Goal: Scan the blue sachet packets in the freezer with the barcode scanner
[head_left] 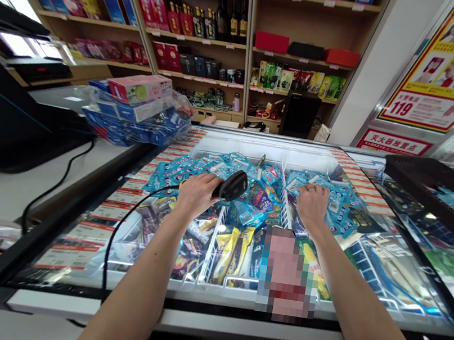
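Note:
A black handheld barcode scanner [233, 186] is gripped in my left hand [198, 193], its head pointing right. From it a black cable [136, 205] loops down to the left over the freezer edge. My right hand [312, 206] is at the pile of light-blue packets [335, 200] on the right, fingers curled down; what its fingertips hold is hidden. More blue packets [214, 168] are spread below and behind the scanner. Whether the packets lie on the glass or under it, I cannot tell for all of them.
Under me is a chest freezer [231, 313] with wire dividers and yellow-wrapped ice creams [244, 252]. Plastic-wrapped boxes [138, 105] stand at its left, beside a black counter device [3, 97]. A dark basket [422, 176] with blue packets is on the right. Stocked shelves [247, 48] line the back.

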The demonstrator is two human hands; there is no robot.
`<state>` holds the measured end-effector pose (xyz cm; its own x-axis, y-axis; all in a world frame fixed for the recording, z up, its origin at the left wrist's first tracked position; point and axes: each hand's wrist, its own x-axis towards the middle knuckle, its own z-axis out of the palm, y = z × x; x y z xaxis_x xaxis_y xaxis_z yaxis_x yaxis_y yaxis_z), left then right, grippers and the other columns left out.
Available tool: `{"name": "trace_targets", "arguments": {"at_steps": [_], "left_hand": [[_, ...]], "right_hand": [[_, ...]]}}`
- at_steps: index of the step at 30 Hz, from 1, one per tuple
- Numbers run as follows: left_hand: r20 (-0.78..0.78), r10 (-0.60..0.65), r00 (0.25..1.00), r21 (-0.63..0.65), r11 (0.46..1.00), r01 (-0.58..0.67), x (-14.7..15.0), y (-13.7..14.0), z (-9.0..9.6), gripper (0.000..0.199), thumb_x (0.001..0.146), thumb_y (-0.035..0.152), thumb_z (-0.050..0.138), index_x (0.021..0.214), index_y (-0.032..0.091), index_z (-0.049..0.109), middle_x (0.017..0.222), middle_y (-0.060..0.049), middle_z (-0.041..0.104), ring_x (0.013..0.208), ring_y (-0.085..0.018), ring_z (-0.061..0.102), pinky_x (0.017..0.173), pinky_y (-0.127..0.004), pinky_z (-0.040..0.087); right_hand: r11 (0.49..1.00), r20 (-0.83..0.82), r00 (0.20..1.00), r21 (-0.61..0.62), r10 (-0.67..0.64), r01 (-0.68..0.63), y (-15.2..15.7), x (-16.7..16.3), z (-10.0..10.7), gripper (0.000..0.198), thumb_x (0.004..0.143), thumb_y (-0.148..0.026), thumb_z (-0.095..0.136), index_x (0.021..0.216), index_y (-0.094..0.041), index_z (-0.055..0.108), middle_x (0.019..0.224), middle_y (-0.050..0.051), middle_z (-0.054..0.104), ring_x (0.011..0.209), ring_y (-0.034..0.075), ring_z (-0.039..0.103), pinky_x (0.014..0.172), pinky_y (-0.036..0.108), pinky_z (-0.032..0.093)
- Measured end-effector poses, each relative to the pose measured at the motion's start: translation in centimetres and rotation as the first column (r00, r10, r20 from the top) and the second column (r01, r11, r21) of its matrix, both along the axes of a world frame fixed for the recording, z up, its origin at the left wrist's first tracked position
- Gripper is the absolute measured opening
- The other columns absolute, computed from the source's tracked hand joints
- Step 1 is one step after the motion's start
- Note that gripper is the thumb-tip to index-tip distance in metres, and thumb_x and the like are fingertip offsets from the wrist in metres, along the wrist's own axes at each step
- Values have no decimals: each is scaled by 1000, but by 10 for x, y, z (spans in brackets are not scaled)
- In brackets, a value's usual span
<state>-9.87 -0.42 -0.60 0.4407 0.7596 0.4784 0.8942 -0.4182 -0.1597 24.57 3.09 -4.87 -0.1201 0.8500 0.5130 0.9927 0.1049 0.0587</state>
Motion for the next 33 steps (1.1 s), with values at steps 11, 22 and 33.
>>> {"name": "trace_targets", "arguments": {"at_steps": [11, 22, 33], "left_hand": [[23, 35, 999, 7, 999, -35, -7, 0, 1, 31, 76, 27, 64, 107, 21, 60, 97, -7, 66, 97, -26, 60, 79, -36, 45], [34, 69, 997, 16, 997, -70, -15, 2, 2, 30, 77, 27, 62, 107, 21, 60, 98, -8, 67, 98, -26, 61, 80, -36, 46], [7, 78, 997, 12, 997, -78, -13, 1, 4, 28, 77, 26, 63, 104, 21, 61, 95, -7, 67, 96, -26, 61, 77, -36, 45]], "right_hand": [[991, 52, 998, 123, 38, -44, -4, -11, 9, 31, 94, -24, 36, 93, -15, 66, 92, 12, 66, 96, 26, 49, 95, 42, 26], [992, 184, 975, -7, 125, -126, 16, -14, 9, 32, 93, -18, 36, 87, -13, 67, 86, 13, 67, 89, 27, 54, 83, 42, 34], [841, -98, 854, -148, 511, -520, 50, -45, 3, 49, 96, -39, 37, 138, -14, 46, 137, 11, 54, 125, 23, 48, 107, 38, 35]]}}
